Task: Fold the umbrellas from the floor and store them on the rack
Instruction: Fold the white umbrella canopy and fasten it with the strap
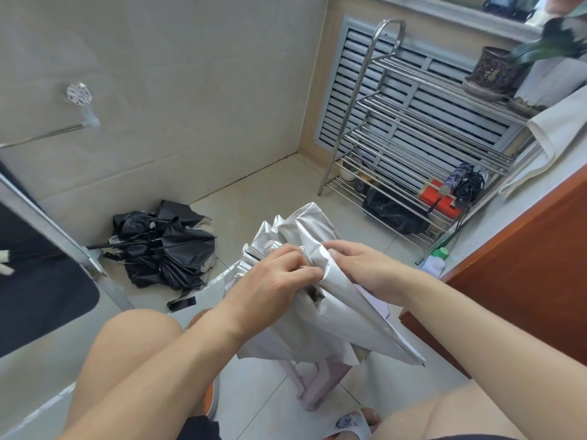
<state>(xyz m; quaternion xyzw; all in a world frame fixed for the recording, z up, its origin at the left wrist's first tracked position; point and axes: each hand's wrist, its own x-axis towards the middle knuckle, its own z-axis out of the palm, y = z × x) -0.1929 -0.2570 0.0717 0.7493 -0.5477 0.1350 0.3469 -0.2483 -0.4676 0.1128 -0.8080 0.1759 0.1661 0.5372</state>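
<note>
Over the knees, above the floor: silver umbrella (320,300), half collapsed, panels loose.
Left hand (273,277): fingers curled, pinching a fabric pleat near the middle.
Right hand (359,265): fingers bent over the next panel, gripping it.
Step well done: I'd smooth each panel flat, wrap one way, keep ribs aligned.
Floor by the wall: black umbrella (162,249), unfolded, waiting.
Far corner: rack (413,128), lower shelf already holding a folded umbrella (457,179).

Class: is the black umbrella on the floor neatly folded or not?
Not folded: the black umbrella lies crumpled on the tiled floor, its canopy loose and ribs showing.
</note>
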